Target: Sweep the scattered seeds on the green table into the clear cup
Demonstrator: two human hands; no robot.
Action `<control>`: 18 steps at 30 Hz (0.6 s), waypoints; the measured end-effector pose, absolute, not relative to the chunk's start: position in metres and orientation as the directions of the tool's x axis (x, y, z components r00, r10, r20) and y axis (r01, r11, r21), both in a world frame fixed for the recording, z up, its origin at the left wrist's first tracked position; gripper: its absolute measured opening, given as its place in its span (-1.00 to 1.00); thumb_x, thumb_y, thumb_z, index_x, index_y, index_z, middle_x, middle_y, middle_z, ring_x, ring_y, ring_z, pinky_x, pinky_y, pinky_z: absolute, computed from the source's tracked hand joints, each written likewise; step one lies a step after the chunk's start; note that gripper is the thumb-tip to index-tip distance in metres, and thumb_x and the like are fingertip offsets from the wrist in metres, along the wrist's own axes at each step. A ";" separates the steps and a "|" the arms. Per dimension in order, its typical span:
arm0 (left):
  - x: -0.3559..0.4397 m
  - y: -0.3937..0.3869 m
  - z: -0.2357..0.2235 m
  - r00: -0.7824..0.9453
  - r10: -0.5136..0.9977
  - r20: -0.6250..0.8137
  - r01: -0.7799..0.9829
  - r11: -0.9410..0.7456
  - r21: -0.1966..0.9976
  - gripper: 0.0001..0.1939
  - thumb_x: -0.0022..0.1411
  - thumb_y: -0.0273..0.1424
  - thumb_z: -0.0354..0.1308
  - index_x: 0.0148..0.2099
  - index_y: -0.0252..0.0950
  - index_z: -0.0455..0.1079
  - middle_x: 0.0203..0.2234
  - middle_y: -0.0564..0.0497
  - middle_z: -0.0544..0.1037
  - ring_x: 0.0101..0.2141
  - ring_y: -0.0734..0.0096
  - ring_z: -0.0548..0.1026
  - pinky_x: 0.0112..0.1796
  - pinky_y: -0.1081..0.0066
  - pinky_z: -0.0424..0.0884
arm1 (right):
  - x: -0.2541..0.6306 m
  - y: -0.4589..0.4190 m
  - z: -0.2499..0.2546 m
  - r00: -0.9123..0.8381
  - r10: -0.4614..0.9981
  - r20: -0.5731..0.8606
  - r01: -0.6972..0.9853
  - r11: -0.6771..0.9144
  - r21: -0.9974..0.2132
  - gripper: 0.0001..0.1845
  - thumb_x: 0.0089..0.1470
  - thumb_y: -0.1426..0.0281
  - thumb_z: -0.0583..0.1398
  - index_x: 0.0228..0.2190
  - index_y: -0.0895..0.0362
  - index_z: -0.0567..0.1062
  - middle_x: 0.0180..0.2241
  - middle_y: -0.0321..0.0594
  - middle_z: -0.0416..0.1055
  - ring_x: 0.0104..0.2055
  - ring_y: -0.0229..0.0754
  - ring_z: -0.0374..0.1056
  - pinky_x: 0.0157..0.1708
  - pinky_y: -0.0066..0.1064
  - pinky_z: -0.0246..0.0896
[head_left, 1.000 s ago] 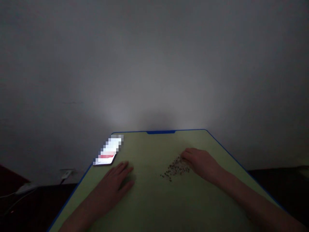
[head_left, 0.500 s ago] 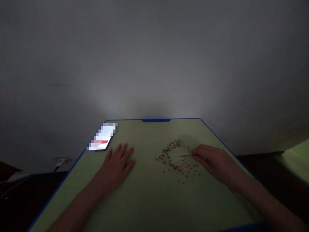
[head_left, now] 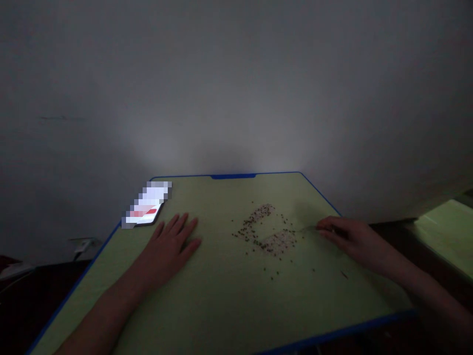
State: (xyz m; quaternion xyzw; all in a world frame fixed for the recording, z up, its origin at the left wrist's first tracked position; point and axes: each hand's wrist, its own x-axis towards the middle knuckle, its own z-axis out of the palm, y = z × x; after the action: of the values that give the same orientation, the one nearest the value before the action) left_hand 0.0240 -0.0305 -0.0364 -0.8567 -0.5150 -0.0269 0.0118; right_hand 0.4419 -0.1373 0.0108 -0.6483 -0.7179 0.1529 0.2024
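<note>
My left hand (head_left: 168, 251) lies flat on the pale green tabletop, fingers spread, holding nothing. Between the fingertips of my right hand (head_left: 338, 236) is a thin, pointed tool (head_left: 307, 229), blurred and faint, its tip aimed left. It reaches toward a scatter of tiny pale grains (head_left: 280, 241) mixed with dark, bean-like bits (head_left: 254, 242). This scatter forms a rough C shape open to the right, and my right hand is just to the right of it. Whether the tip touches any grain I cannot tell.
A lit phone (head_left: 148, 209) with a blurred screen lies near the left edge of the blue-rimmed table (head_left: 221, 305). A small dark sliver (head_left: 344, 274) rests below my right hand. Behind the table stands a grey wall (head_left: 236, 88), with a plugged-in socket (head_left: 83, 246) at left.
My right hand has moved right with the thin tool, away from the middle of the scatter. The view has shifted slightly. My left hand stays flat on the table.
</note>
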 end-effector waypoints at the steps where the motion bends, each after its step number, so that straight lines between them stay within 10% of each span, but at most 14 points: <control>1: 0.025 -0.031 -0.036 0.468 0.882 0.052 0.883 -0.469 0.007 -0.34 0.27 0.01 -0.26 0.30 -0.20 0.02 0.28 -0.12 0.04 0.26 0.09 -0.03 0.18 -0.02 -0.06 | 0.448 -0.141 0.008 -0.059 0.996 0.061 0.855 0.082 -0.512 -0.69 0.15 0.19 0.06 -0.26 0.09 0.51 -0.29 -0.18 0.51 -0.28 -0.12 0.41 -0.27 -0.33 0.28; 18: 0.025 -0.032 -0.033 0.475 0.878 0.062 0.877 -0.478 0.047 -0.34 0.27 0.02 -0.25 0.30 -0.20 0.04 0.27 -0.11 0.09 0.25 0.07 0.00 0.17 -0.01 -0.04 | 0.390 -0.162 -0.020 -0.016 0.997 -0.072 0.790 -0.032 -0.612 -0.71 0.07 0.29 0.09 -0.20 0.11 0.50 -0.54 -0.29 0.42 -0.50 -0.18 0.32 -0.49 -0.39 0.17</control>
State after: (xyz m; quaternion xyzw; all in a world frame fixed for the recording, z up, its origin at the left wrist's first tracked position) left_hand 0.0254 -0.0323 -0.0334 -0.8589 -0.5106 -0.0389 -0.0043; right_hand 0.3895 -0.1616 -0.0205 -0.6714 -0.6657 0.2548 0.2029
